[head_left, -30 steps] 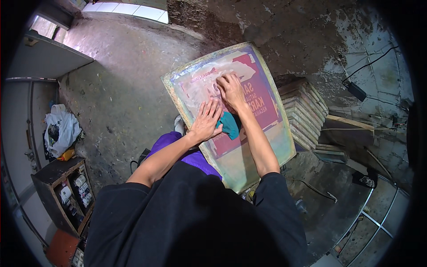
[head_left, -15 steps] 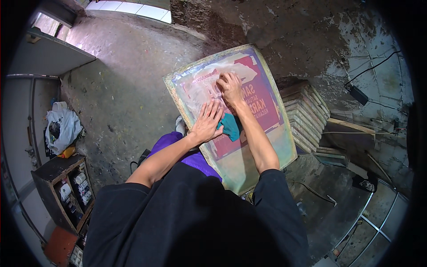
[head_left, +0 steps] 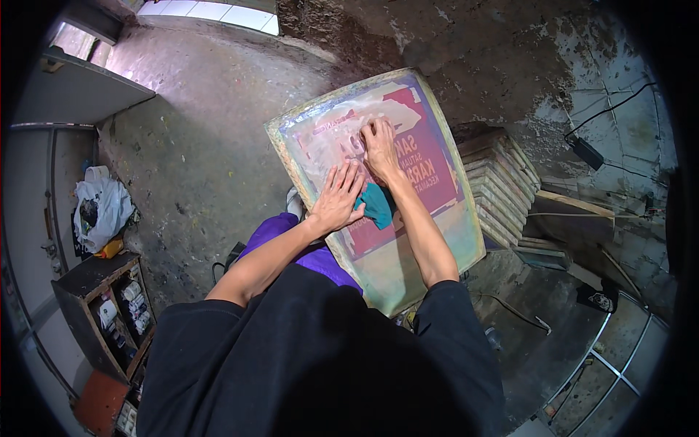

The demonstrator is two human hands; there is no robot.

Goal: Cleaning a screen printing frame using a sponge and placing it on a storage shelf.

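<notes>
A printing screen (head_left: 399, 268) leans tilted in front of me. Reddish-purple panels with mirrored lettering fill much of its mesh, and a pale, wrinkled film (head_left: 314, 162) covers part of its upper left. My left hand (head_left: 336, 202) lies on the screen with fingers stretched and spread. A teal cloth (head_left: 376, 207) pokes out beside its thumb, between both hands. Higher up, my right hand (head_left: 380, 149) presses bent, gathered fingertips against the film near the lettering. Whatever those fingertips may hold is hidden from view.
Several screen frames (head_left: 502, 186) stand stacked right of the screen. Purple fabric (head_left: 268, 234) lies by my left forearm. At the left are a dark shelf (head_left: 95, 291) with containers and a white plastic bag (head_left: 102, 207). A black adapter (head_left: 585, 154) hangs from a cable at the right.
The screen's upper edge sits slightly higher in view. My right fingertips have shifted a little on the film; my left hand stays nearly in place.
</notes>
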